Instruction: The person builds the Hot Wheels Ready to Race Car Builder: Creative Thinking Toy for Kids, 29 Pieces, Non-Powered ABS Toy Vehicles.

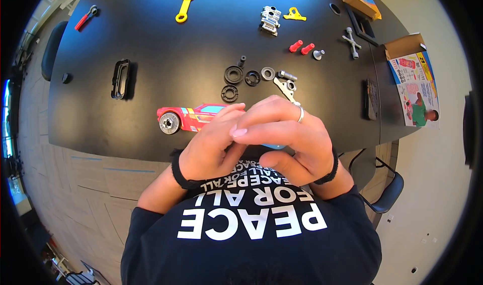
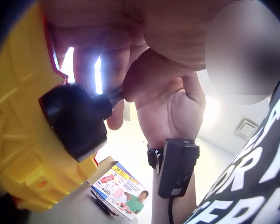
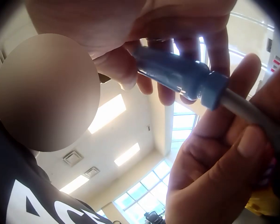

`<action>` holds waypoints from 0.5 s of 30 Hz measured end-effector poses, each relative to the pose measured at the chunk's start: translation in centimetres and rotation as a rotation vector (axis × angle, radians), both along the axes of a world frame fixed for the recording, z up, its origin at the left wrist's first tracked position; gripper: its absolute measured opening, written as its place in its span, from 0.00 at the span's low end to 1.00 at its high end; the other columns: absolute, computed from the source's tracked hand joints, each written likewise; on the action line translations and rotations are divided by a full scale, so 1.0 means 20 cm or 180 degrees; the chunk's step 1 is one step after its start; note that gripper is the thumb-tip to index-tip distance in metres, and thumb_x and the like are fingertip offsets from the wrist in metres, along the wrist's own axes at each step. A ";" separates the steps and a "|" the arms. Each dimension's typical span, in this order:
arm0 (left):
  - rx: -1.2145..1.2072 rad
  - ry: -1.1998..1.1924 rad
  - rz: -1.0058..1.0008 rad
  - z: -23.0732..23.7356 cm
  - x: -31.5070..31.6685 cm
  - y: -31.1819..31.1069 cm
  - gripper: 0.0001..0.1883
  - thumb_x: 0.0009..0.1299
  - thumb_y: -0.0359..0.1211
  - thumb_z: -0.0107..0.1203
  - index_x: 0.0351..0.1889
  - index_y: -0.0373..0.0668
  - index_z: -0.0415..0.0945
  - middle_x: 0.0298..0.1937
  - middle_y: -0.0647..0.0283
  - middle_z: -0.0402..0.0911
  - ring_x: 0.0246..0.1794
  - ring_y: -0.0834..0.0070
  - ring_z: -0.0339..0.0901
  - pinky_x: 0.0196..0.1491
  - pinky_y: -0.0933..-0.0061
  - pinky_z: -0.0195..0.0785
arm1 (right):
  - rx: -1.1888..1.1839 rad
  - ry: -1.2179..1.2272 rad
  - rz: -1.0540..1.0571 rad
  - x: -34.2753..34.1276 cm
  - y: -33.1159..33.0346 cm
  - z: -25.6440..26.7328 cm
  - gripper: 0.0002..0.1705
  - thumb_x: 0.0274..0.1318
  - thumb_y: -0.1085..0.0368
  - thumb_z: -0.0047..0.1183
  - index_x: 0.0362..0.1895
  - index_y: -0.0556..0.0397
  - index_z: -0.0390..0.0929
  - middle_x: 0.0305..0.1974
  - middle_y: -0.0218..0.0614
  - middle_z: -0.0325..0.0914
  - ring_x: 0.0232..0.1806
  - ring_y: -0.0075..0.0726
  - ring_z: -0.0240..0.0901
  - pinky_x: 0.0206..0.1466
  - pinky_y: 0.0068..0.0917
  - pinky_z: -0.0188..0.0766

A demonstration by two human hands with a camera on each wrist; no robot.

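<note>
A red toy car [image 1: 188, 118] is by the table's near edge, a silver-hubbed wheel [image 1: 169, 123] at its left end. The left hand [image 1: 211, 147] covers and grips its other end; its thumb and fingers surround the grey shaft [image 3: 242, 108] in the right wrist view. Curled round the blue screwdriver handle [image 3: 172, 72] is the right hand [image 1: 297, 141], just right of the left one. The left wrist view shows the car's yellow underside [image 2: 23, 112] and a black wheel-like part [image 2: 77, 121] close to the fingers. The shaft's tip is hidden.
Black rings [image 1: 233, 75], a grey ring [image 1: 268, 73] and silver parts [image 1: 287, 75] lie beyond the hands. Farther off are red pegs [image 1: 308, 49], a yellow wrench [image 1: 185, 7], and a silver engine piece [image 1: 270, 20]. A black frame [image 1: 121, 79] is left, an open box [image 1: 410, 69] right.
</note>
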State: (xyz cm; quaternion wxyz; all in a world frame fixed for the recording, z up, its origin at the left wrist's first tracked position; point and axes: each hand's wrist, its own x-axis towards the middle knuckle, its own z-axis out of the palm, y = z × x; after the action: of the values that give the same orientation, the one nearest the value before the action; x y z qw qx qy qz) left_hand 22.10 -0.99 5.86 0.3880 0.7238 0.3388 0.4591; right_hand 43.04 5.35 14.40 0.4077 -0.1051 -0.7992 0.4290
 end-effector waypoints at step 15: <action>-0.0552 -0.0364 0.0119 0.08 0.05 -0.03 0.39 0.70 0.16 0.61 0.83 0.34 0.68 0.75 0.41 0.79 0.77 0.44 0.79 0.83 0.47 0.65 | 0.0448 -0.0273 0.0016 0.03 0.04 0.01 0.22 0.71 0.59 0.72 0.61 0.60 0.88 0.54 0.47 0.91 0.51 0.50 0.87 0.57 0.45 0.81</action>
State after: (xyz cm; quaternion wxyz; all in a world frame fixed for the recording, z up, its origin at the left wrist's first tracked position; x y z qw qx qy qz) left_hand 23.13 -1.61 7.38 0.4592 0.6538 0.3680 0.4757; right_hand 43.56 6.07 14.61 0.3784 -0.0924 -0.8443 0.3679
